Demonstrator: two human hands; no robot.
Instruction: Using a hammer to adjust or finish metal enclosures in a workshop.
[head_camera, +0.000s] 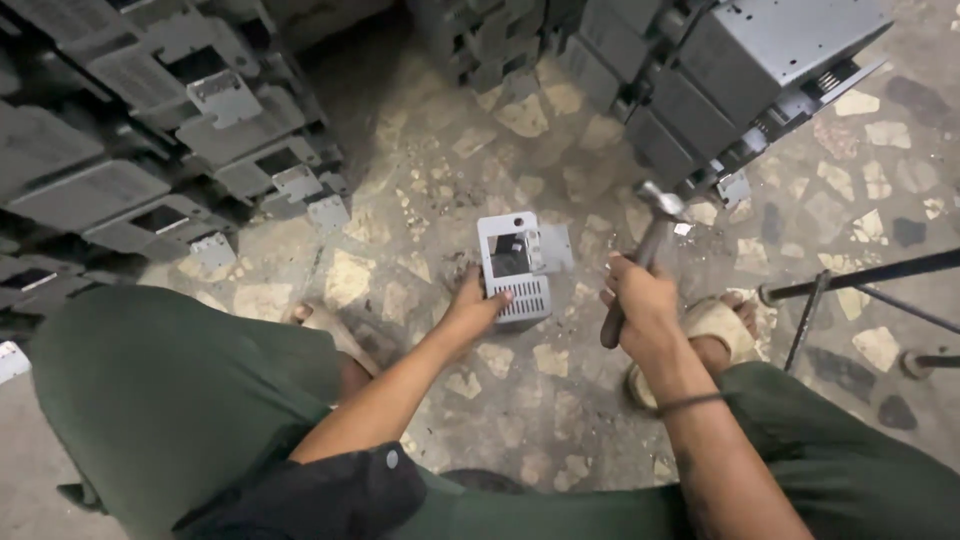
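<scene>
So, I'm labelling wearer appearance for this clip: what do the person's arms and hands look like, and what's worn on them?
Both forearms are bare, and the left hand and right hand wear no gloves. A thin dark band circles the right wrist. A dark short sleeve with a small round button covers the left upper arm. No watch or rings are visible.

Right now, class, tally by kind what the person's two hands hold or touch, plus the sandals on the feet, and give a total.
Small grey metal casing with a vented grille, under the left hand: 1
Steel-headed hammer, in the right hand: 1
Tan sandals: 2
Total: 4
</scene>
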